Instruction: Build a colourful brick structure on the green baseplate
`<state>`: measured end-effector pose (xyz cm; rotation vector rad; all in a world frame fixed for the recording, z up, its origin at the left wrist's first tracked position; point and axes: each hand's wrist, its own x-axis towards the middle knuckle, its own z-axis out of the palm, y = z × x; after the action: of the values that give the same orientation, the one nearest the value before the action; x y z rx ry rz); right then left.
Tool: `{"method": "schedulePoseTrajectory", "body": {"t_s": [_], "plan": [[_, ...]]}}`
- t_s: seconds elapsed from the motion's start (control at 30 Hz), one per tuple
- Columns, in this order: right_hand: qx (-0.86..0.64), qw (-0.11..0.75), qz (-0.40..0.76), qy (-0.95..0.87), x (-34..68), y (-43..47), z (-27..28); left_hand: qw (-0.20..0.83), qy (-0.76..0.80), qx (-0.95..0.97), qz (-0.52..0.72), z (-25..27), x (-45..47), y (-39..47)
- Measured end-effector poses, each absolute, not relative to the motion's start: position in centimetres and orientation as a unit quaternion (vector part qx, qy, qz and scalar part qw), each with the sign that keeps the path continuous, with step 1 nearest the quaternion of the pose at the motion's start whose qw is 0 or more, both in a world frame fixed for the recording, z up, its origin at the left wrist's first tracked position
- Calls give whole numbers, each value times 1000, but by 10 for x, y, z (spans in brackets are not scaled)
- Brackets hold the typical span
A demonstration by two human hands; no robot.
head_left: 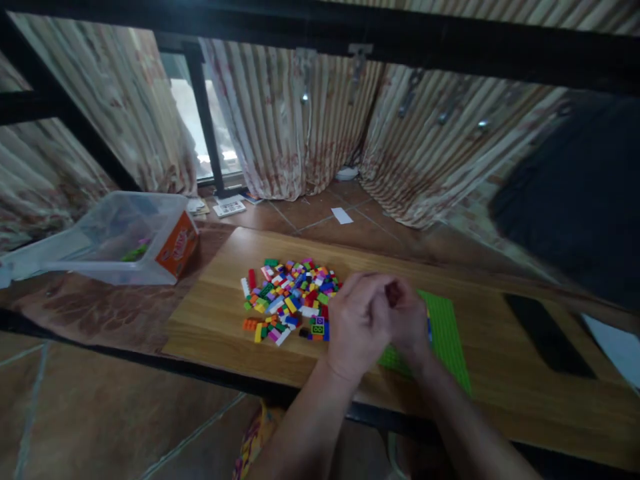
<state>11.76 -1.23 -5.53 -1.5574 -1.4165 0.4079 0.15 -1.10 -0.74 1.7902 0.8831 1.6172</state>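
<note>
Over the desk (210, 300), left hand (356, 327) and right hand (410, 323) curl together, what they grip hidden. Bricks (291, 305) lie near, likely for reach.

Your left hand (353, 327) and right hand (411, 323) come together above the table (210, 313), fingers curled, anything between them hidden. From there, loose bricks (291, 305) lie heaped at 9 o'clock, a green plate (447, 333) at 4, a black slab (547, 335) at 3; farther off, a clear tub (125, 270) stands toward 10, curtains (395, 147) hang at 12.
</note>
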Motion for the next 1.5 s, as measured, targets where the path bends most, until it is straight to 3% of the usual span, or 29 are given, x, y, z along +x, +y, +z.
{"method": "schedulePoseTrajectory", "body": {"t_s": [0.17,0.3,0.47,0.67,0.9,1.23,1.5], "plan": [[-626,650,243,-356,186,-30,-54,314,433,720,441,-22,12,-3],[-613,683,279,-285,219,-43,-60,322,452,767,323,-40,30,-7],[-654,618,262,-349,244,-55,-60,311,452,803,233,-52,52,-13],[-754,461,159,-441,264,-71,-64,252,404,861,178,-55,60,-11],[-758,353,111,-537,251,-70,-63,219,384,889,121,-54,62,-6],[-729,335,154,-577,240,-64,-63,234,384,879,156,-59,68,-25],[-720,351,200,-564,240,-67,-56,399,385,820,142,-52,55,-14]]}}
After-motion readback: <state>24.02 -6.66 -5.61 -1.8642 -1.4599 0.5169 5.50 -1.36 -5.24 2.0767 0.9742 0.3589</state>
